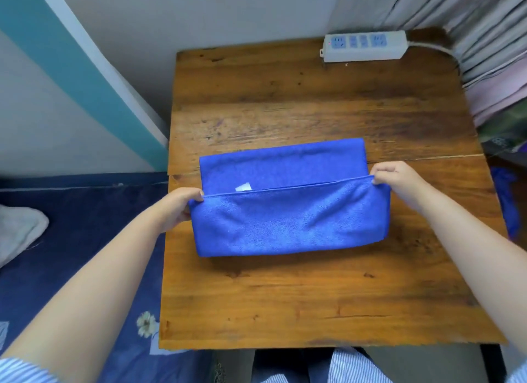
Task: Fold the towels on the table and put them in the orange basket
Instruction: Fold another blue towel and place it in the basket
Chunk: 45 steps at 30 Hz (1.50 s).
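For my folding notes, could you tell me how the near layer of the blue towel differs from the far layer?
The near layer is lifted, both hands pinching its top corners: left hand, right hand. The far layer lies flat on the table, showing a white tag. Both are the same blue cloth.

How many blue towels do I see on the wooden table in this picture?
1. The blue towel lies mid-table, its near edge pinched by the left hand and right hand. Blue cloth beyond the right edge may be another.
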### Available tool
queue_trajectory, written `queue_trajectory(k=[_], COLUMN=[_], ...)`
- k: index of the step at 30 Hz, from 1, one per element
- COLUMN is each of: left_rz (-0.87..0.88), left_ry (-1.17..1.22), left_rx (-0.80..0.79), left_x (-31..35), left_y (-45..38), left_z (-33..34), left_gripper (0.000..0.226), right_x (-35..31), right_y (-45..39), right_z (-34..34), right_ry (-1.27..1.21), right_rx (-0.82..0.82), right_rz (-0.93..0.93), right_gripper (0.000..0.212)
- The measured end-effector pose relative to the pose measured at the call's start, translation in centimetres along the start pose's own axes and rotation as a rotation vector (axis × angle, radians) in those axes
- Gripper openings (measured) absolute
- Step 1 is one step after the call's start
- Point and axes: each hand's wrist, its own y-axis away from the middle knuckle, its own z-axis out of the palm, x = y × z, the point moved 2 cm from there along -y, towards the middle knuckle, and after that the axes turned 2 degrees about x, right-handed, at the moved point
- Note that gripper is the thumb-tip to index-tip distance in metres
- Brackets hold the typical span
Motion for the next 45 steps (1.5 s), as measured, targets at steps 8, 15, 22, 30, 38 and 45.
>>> queue_trajectory(k=[8, 15, 22, 30, 38, 45], left_rz=[-0.046, 0.010, 0.134, 0.274, 0.219, 0.127], left_ry=[0.076, 0.060, -0.065, -0.203, -0.275, -0.534], left_rx=[0.146, 0.291, 0.431, 0.556, 0.610, 0.762], left_x=[2.0, 3.4, 4.1, 4.1, 3.9, 4.1], left_y=[-5.5, -7.7, -9.0, -8.8, -9.5, -8.9], left_z=[-0.4, -0.6, -0.6, 0.6, 1.0, 1.3], left_gripper=[0.026, 0.035, 0.040, 0.019, 0.019, 0.038], right_x=[-1.3, -1.7, -2.7, -2.2, -2.4, -3.1], right_y=[-6.1, -8.6, -9.4, -10.2, -10.6, -9.8], right_z=[0.2, 0.3, 1.4, 1.8, 2.2, 2.9], right_ry=[0.065, 0.232, 0.256, 0.272, 0.484, 0.773], right_rx=[0.120, 0.251, 0.332, 0.407, 0.418, 0.488], right_rz=[-0.052, -0.118, -0.164, -0.155, -0.062, 0.014], right_gripper=[0.031, 0.028, 0.021, 0.024, 0.027, 0.026])
